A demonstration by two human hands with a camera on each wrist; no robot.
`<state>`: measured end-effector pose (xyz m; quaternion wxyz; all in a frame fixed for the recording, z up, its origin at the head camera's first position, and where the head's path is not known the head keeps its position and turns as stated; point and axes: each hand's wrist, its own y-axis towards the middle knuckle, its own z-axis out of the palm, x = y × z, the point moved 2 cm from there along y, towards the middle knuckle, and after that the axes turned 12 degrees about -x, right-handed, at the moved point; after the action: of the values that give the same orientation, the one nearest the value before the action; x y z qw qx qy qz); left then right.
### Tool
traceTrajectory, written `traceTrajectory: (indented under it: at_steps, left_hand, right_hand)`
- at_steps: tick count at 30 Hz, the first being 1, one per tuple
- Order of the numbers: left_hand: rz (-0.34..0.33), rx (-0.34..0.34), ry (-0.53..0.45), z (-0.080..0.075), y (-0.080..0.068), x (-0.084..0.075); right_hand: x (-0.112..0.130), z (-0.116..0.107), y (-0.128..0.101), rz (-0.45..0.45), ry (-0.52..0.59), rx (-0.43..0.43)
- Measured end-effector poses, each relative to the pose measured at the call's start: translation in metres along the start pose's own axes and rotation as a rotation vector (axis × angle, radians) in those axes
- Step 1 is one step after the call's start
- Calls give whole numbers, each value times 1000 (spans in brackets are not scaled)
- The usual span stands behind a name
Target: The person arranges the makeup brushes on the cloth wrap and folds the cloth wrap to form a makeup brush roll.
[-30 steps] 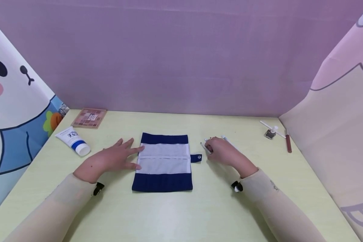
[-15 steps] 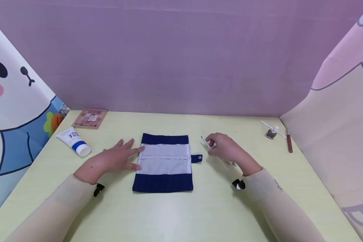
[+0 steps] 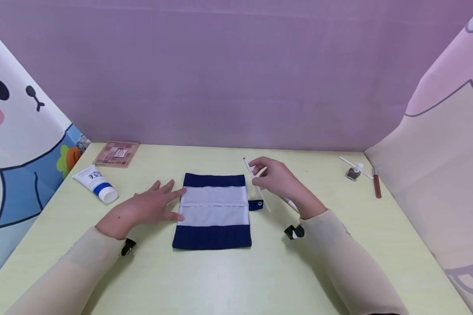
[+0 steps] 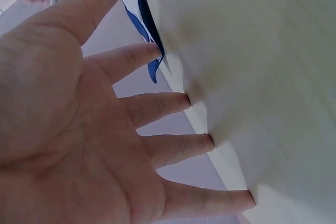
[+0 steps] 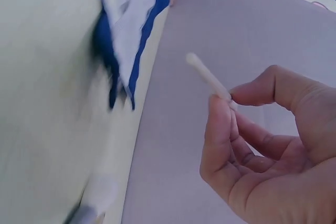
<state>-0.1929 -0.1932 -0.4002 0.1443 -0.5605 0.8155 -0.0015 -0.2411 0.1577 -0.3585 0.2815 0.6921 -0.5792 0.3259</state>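
From the head view, a blue and white cloth pouch (image 3: 213, 212) lies spread flat in the middle of the pale tabletop (image 3: 228, 280). The left hand (image 3: 143, 209) lies flat with straight fingers, its tips touching the pouch's left edge. The right hand (image 3: 277, 181) is raised just above the pouch's right side and pinches thin white sticks (image 3: 256, 179); one long stick (image 3: 253, 177) points up and away. A small snap tab (image 3: 257, 204) sticks out on the pouch's right edge. A white tube (image 3: 94, 183) and an eyeshadow palette (image 3: 116, 153) sit at far left, small makeup items (image 3: 358, 171) at far right.

The left wrist view shows the open palm (image 4: 79, 129), fingers spread, tips resting on the tabletop beside the blue edge (image 4: 147, 35).

In the right wrist view, thumb and fingers (image 5: 252, 129) grasp a white stick (image 5: 207, 77) above the pouch (image 5: 126, 35).

The step in hand looks like carrying the sticks to the pouch; the next move probably calls for lining them up with a white pocket while the left hand steadies the cloth.
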Motion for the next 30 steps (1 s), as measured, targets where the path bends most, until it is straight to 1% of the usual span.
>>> traceTrajectory:
  at_steps: [3, 7, 15, 21, 25, 30]
  left_hand:
    - [1, 4, -8, -2, 0, 0]
    - [11, 9, -20, -3, 0, -2]
    - [16, 14, -6, -6, 1, -2]
    - [7, 22, -16, -7, 2, -2]
    - [-2, 31, -20, -5, 2, -1]
    - [-14, 41, -18, -3, 4, 0]
  right_hand:
    - [7, 6, 6, 28, 81, 15]
    - [12, 15, 14, 44, 154, 48]
    - [25, 30, 30, 0, 325, 98]
    - [42, 51, 40, -22, 443, 132]
    - [53, 69, 45, -19, 492, 126]
    - [62, 94, 54, 6, 517, 71]
